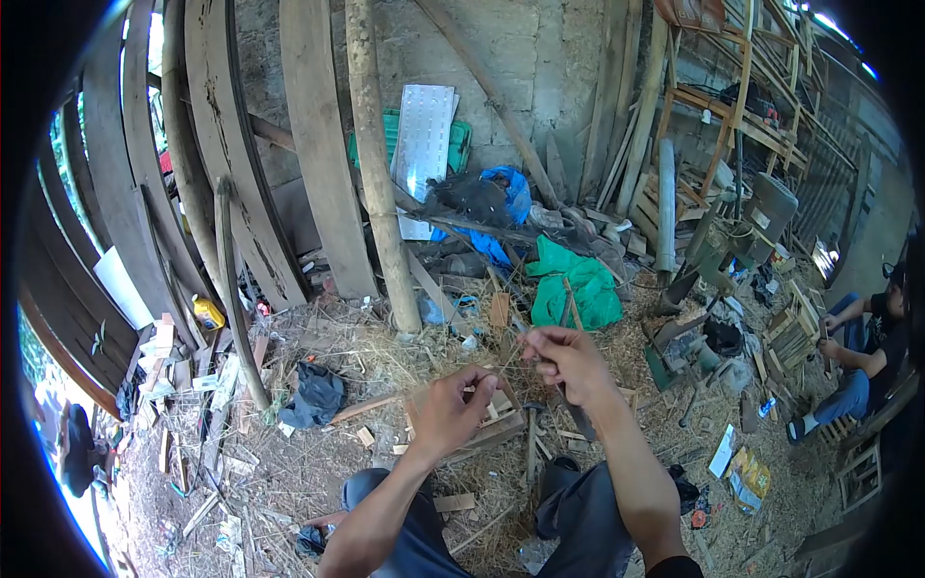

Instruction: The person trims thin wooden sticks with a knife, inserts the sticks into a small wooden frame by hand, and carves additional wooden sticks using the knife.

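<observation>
My left hand (453, 409) is closed, fingers curled in toward the thumb, over a small wooden box (496, 429) on the ground. Whatever it may pinch is too small to make out. To its right, my right hand (567, 361) is closed around a thin dark blade-like tool (578, 416), which slants down below the fist. A hammer (532, 438) stands between my knees, beside the box. Beyond my hands lies a green plastic bag (576, 284).
Wooden planks (328, 144) and a post (381, 173) rise at the left. A machine (718, 241) stands to the right. At the far right a person (858, 356) sits. A yellow packet (747, 479) lies on the littered ground.
</observation>
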